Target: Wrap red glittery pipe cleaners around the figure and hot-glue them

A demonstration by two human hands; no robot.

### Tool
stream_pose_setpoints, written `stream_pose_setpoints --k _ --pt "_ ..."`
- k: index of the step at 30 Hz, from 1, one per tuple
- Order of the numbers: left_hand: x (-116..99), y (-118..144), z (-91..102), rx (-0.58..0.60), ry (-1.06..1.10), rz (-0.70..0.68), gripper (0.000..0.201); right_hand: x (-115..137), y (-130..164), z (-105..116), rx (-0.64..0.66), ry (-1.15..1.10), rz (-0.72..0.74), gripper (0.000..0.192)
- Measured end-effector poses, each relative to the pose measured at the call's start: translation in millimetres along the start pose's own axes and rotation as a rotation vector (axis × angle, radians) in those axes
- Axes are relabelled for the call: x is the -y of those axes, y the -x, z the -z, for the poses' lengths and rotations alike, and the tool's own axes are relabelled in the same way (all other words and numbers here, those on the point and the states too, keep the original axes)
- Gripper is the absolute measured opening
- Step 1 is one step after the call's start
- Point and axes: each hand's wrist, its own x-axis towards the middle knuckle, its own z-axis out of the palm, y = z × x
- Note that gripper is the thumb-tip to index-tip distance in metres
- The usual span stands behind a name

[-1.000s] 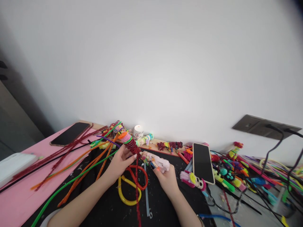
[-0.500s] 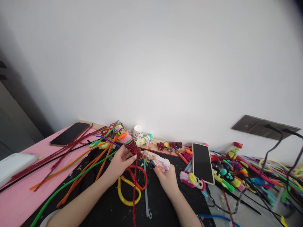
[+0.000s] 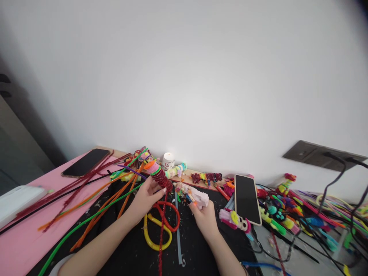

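holding a wrapped pipe-cleaner roll (image 3: 159, 175) up above the black mat (image 3: 132, 249), the left hand (image 3: 145, 199) has its fingers closed around the lower, dark red glittery part, with pink, green and orange bands showing at the upper end. a red glitter stem (image 3: 161, 230) hangs loose from the roll and trails down over the mat toward the person. the right hand (image 3: 204, 218) is closed around a small pale glue gun (image 3: 195, 197), its nozzle pointing at the red end of the roll, very near it; whether the tip touches cannot be told.

to do this well, it seems wise to keep the roll steady and the winding tight, keep the left fingertips back from the nozzle, and let the loose tail hang free so it does not snag.

under the hands lie a red loop (image 3: 171, 216) and a yellow loop (image 3: 156, 234), overlapping. long orange and green stems (image 3: 94, 218) fan out to the left over the mat and onto the pink sheet (image 3: 25, 245), where a dark phone (image 3: 85, 162) rests. a second phone (image 3: 246, 198) lies to the right, just beside a heap of bright finished pieces (image 3: 276, 214). a small white pot (image 3: 168, 160) stands by the wall.
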Motion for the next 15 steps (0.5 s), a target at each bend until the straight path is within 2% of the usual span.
stream_pose_setpoints --k 6,15 --pt "-0.2 0.1 -1.0 0.012 0.015 0.020 0.038 -1.5 2.3 -1.7 0.060 -0.028 -0.031 0.015" --pt "1.1 0.4 -1.3 0.033 0.035 0.014 0.041 -0.4 1.2 -2.4 0.068 -0.037 -0.047 0.018"
